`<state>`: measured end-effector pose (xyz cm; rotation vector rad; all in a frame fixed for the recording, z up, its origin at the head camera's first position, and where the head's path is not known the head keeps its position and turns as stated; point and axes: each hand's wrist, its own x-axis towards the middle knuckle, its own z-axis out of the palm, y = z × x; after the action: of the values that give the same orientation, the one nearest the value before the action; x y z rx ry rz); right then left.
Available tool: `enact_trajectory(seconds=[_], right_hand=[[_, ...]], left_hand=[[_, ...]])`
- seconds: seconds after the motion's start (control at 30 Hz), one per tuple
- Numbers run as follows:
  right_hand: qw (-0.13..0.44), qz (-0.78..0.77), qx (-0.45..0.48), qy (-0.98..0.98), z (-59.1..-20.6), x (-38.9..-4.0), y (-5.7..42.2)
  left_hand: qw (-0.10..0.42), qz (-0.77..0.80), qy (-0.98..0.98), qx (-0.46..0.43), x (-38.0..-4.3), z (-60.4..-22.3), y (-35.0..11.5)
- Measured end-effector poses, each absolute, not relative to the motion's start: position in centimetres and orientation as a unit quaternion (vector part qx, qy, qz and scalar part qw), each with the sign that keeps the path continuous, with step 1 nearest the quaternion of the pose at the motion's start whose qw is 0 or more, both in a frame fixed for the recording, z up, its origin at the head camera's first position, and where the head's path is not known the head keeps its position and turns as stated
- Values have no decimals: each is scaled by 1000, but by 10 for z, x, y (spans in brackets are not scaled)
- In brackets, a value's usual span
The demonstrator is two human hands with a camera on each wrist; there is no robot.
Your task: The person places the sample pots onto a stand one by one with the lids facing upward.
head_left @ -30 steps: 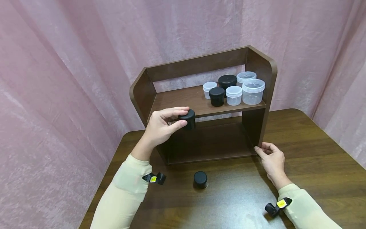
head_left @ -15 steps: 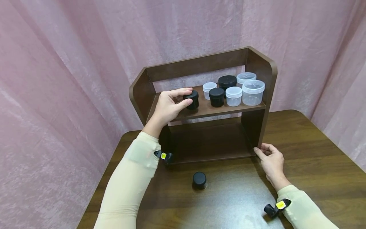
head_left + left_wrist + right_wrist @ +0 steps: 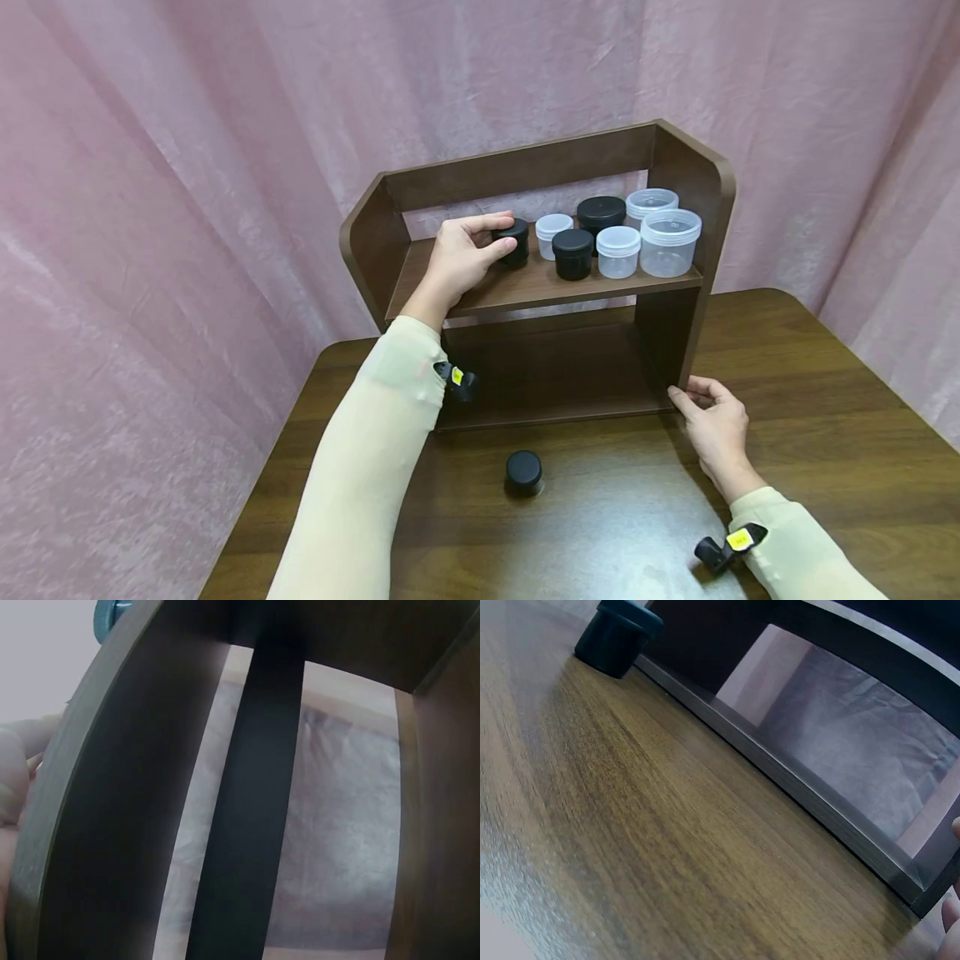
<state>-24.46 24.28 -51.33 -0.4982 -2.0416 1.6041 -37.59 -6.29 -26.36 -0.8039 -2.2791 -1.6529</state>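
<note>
My left hand [image 3: 463,258] pinches a small black lidded jar [image 3: 514,243] between thumb and fingers, over the upper board of a brown wooden shelf [image 3: 517,287]. The jar stands upright, left of a small clear jar [image 3: 553,237]. At the shelf's lower right front corner, my right hand [image 3: 716,425] grips the edge of the side panel with thumb and fingers. In the left wrist view, part of the left hand [image 3: 15,772] shows behind the shelf board's edge. A second small black jar [image 3: 523,472] stands on the table in front of the shelf; the right wrist view also shows a black jar [image 3: 617,636].
Several jars stand on the upper board's right half: black ones, such as the front black jar [image 3: 572,255], and clear ones, such as the large clear jar [image 3: 670,243]. A pink curtain [image 3: 225,167] hangs behind the wooden table [image 3: 810,367].
My left hand has carried the black jar up and to the right, from in front of the shelf to over its upper board. My right hand has stayed at the shelf's corner.
</note>
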Motion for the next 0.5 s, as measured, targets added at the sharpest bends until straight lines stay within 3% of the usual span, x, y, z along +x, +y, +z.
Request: enact_trajectory(seconds=[0.5], right_hand=[[237, 590, -186, -749, -511, -242, 242]], left_hand=[[63, -569, -784, -241, -381, -264, -61]])
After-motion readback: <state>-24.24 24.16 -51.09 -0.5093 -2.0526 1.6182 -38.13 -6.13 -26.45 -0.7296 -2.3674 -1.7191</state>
